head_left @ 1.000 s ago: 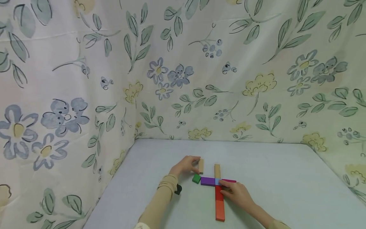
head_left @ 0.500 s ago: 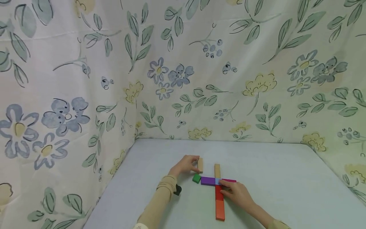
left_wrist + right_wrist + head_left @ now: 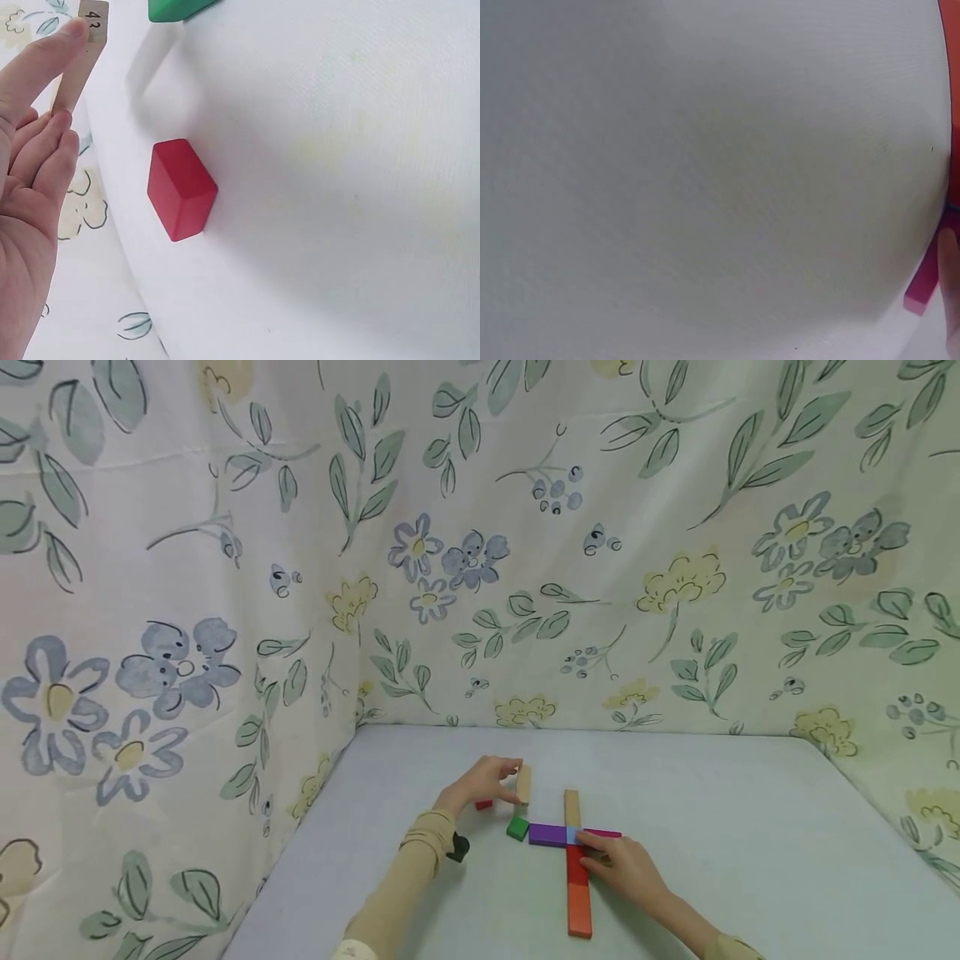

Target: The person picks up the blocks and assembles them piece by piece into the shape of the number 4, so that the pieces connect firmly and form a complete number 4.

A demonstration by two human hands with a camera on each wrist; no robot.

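Note:
My left hand (image 3: 480, 782) pinches a plain wooden block (image 3: 524, 785) between thumb and fingers; the left wrist view shows this block (image 3: 79, 71) raised off the table, printed digits on its end. Below it lie a small red block (image 3: 180, 191) and a green block (image 3: 517, 828). My right hand (image 3: 626, 866) touches a cross of blocks laid flat, fingertips at the light blue centre block (image 3: 573, 836) and thumb beside a red block (image 3: 576, 865). Purple (image 3: 547, 835), magenta (image 3: 603, 833), orange (image 3: 578, 912) and wooden (image 3: 572, 808) blocks form the arms. In the right wrist view, one finger (image 3: 949, 262) overlaps the magenta block.
A white table (image 3: 750, 827) carries the blocks. Floral cloth (image 3: 570, 568) hangs behind it and along the left and right sides. A dark device (image 3: 459, 847) is worn at the left wrist.
My left hand has moved slightly away and to the left with the wooden block, uncovering the small red block. The right hand and the cross look still.

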